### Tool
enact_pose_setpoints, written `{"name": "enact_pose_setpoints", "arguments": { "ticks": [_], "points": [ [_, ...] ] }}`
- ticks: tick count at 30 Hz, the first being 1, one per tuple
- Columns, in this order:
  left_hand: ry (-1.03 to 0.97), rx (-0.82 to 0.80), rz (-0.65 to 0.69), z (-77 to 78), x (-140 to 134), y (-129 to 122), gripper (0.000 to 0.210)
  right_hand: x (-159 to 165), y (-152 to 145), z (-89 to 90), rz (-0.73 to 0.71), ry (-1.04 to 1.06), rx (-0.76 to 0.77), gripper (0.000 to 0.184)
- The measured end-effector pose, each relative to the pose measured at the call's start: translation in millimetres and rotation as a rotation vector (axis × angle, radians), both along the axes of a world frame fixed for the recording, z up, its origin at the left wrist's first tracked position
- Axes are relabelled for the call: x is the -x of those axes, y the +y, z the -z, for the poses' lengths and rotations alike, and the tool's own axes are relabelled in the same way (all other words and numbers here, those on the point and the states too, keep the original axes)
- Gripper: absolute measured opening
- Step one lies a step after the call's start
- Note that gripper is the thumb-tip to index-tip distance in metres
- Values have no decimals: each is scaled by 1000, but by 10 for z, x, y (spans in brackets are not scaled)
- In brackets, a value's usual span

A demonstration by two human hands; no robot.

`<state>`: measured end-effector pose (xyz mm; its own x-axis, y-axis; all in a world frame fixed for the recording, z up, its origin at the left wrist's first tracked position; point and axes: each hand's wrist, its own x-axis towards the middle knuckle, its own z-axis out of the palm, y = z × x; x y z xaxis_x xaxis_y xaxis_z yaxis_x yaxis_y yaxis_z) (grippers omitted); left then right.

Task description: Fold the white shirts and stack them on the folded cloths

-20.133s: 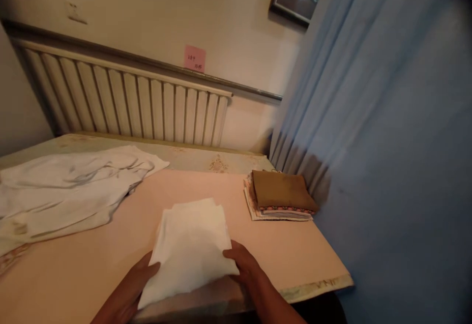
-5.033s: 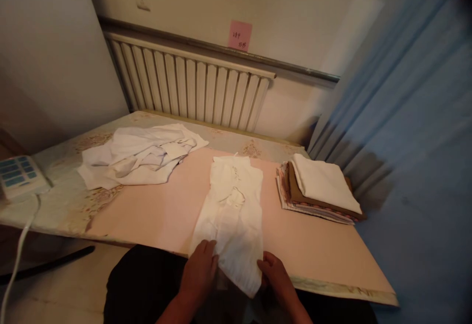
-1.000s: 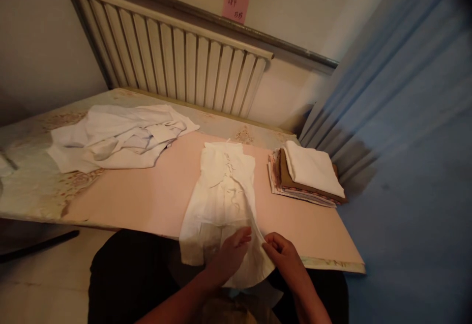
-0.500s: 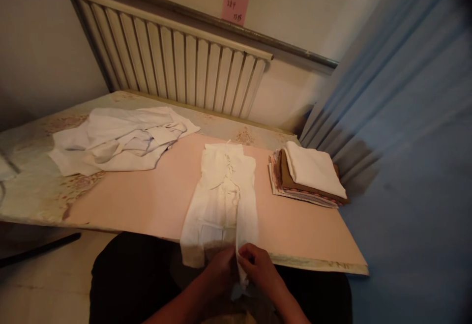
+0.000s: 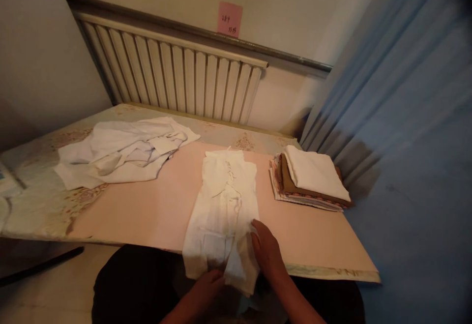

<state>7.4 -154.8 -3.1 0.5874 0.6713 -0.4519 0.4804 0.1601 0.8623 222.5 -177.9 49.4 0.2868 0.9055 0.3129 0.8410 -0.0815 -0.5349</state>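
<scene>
A white garment [image 5: 221,206], possibly a shirt, lies folded into a long narrow shape, its lower end hanging over the table's front edge. Gathered, wrinkled stitching runs down its upper middle. My left hand [image 5: 207,287] is closed on the lower hem, fingers partly hidden by the cloth. On the garment's right side rests my right hand [image 5: 268,252], its fingers extended against the edge and thumb apart.
A pink mat [image 5: 143,220] covers part of the flowered tablecloth [image 5: 33,206]. Crumpled white cloth [image 5: 125,149] lies at left, a stack of folded fabrics [image 5: 317,176] at right. Behind are a radiator [image 5: 173,73] and a pink note [image 5: 230,19]; a blue curtain [image 5: 413,176] hangs at right.
My right hand has moved up along the garment's right side, and the raised strip it pinched now lies flatter. My left hand has shifted left and down. The view has tilted up slightly.
</scene>
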Motion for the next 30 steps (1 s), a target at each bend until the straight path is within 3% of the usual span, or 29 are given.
{"name": "enact_pose_setpoints", "arguments": {
  "ticks": [5, 9, 12, 15, 17, 24, 27, 30],
  "points": [
    [-56, -43, 64, -191, 64, 161, 26, -118, 173, 453, -122, -332, -22, 43],
    [-30, -253, -117, -475, 121, 429, 27, -183, 184, 592, -154, -369, -40, 42],
    [14, -465, -287, -564, 199, 709, 30, -317, 230, 622, -75, -296, -83, 40],
    [78, -708, -451, -492, 281, 1009, 35, -525, 355, 663, 57, -284, -114, 42],
    [149, -792, -495, -383, 314, 1202, 41, -657, 462, 700, 51, -355, -113, 41],
    [291, -1012, -355, -3, 229, 1697, 50, -825, 754, 763, 28, -537, -87, 53],
    [321, -1132, -289, 30, 171, 1843, 50, -842, 814, 769, 37, -557, -80, 52],
    [350, -1141, -280, -8, 140, 1976, 49, -870, 866, 778, 29, -570, -70, 50]
  ]
}}
